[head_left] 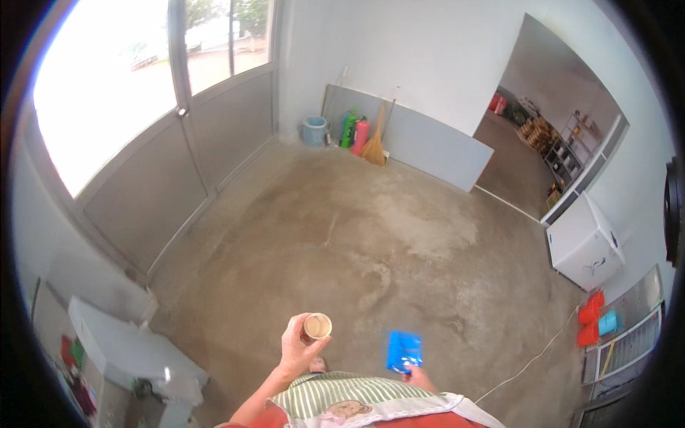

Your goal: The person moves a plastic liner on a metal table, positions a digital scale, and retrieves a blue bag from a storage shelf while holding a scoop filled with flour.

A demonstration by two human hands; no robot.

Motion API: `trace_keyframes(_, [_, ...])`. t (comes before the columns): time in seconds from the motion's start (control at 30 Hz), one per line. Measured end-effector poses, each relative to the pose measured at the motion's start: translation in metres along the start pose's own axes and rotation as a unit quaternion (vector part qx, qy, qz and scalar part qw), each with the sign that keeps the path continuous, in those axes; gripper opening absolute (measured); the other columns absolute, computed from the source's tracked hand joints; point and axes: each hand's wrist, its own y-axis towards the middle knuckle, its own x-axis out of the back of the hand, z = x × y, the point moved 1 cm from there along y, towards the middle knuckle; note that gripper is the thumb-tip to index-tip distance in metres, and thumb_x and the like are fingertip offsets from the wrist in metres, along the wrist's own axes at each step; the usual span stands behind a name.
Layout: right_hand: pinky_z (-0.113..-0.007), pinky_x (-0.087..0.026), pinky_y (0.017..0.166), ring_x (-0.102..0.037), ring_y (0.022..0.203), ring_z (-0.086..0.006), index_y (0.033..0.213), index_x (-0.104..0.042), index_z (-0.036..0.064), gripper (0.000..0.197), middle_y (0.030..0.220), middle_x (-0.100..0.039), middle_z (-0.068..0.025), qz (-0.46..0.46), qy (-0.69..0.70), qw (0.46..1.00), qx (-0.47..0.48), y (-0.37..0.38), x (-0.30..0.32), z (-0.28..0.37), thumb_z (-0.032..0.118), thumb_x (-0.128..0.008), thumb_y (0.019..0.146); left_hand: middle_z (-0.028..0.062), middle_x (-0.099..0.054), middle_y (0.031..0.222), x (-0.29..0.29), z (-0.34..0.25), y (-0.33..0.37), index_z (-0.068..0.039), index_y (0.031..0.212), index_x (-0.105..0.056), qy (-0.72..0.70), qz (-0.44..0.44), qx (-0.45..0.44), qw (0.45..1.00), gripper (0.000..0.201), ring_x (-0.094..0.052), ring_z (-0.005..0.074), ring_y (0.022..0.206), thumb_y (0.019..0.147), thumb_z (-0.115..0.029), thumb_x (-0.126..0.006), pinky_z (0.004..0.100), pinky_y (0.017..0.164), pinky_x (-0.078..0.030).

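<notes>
At the lower middle, my left hand (294,348) is wrapped round a small pale cup (318,326). The cup's round mouth faces up and its inside looks light tan; whether that is a drink or the cup's bottom I cannot tell. To the right of it, my right hand (419,376) is closed on the lower edge of a flat bright blue packet (404,349). The packet is slightly blurred, with a shiny glare near my fingers. Both hands are held out just beyond the green-striped apron (357,389) on my body, over the floor.
Grey concrete floor (314,264) spreads ahead. A grey metal door (150,192) stands left. Along the far wall are a blue bucket (314,133), green and pink cylinders and a straw broom (374,148). A white cabinet (585,242), red buckets and a trailing white cord (531,359) lie right.
</notes>
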Motion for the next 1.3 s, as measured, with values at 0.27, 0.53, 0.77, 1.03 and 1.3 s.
trace_keyframes(0.27, [-0.030, -0.050, 0.054, -0.059, 0.065, -0.0172, 0.100, -0.057, 0.0052, 0.023, 0.079, -0.060, -0.0115, -0.210, 0.204, 0.920, -0.262, 0.143, 0.027, 0.086, 0.020, -0.060, 0.084, 0.0069, -0.055, 0.103, -0.056, 0.033, 0.250, -0.004, 0.112, -0.053, 0.010, 0.029, -0.042, 0.999, 0.050, -0.058, 0.0120, 0.082, 0.069, -0.008, -0.078, 0.0237, 0.063, -0.050])
trace_keyframes(0.53, [-0.033, -0.048, 0.049, -0.058, 0.056, -0.0190, 0.099, -0.057, 0.0071, 0.028, 0.074, -0.061, -0.0103, -0.219, 0.180, 0.915, -0.286, 0.397, 0.048, 0.227, 0.031, -0.056, 0.086, 0.0076, -0.057, 0.105, -0.097, 0.062, 0.474, -0.002, 0.115, -0.050, -0.021, -0.017, 0.020, 0.999, 0.051, -0.059, 0.0139, 0.093, 0.071, -0.009, -0.077, 0.0269, 0.071, -0.051])
trace_keyframes(0.77, [-0.032, -0.047, 0.048, -0.056, 0.055, -0.0170, 0.105, -0.053, 0.0102, 0.031, 0.072, -0.057, -0.0063, -0.109, 0.165, 0.966, -0.168, 0.663, -0.037, 0.458, 0.035, -0.056, 0.087, 0.0070, -0.054, 0.106, -0.096, 0.106, 0.630, -0.002, 0.115, -0.049, 0.013, -0.088, 0.042, 0.995, 0.053, -0.058, 0.0120, 0.088, 0.072, -0.014, -0.078, 0.0246, 0.072, -0.051])
trace_keyframes(1.03, [-0.029, -0.047, 0.047, -0.054, 0.054, -0.0154, 0.107, -0.051, 0.0114, 0.029, 0.076, -0.057, -0.0064, -0.027, 0.276, 0.946, -0.168, 0.852, -0.131, 0.594, 0.031, -0.058, 0.086, 0.0061, -0.056, 0.102, -0.070, 0.164, 0.850, -0.004, 0.114, -0.052, -0.053, -0.136, -0.019, 0.989, 0.051, -0.057, 0.0118, 0.082, 0.072, -0.015, -0.078, 0.0245, 0.066, -0.049])
trace_keyframes(1.3, [-0.030, -0.049, 0.055, -0.056, 0.068, -0.0178, 0.106, -0.053, 0.0093, 0.028, 0.088, -0.057, -0.0062, -0.088, 0.230, 0.956, -0.156, 0.956, -0.197, 0.694, 0.026, -0.061, 0.085, 0.0078, -0.054, 0.107, -0.039, 0.190, 1.021, -0.005, 0.115, -0.053, 0.054, -0.142, 0.004, 0.988, 0.055, -0.058, 0.0146, 0.087, 0.067, -0.009, -0.079, 0.0244, 0.066, -0.049])
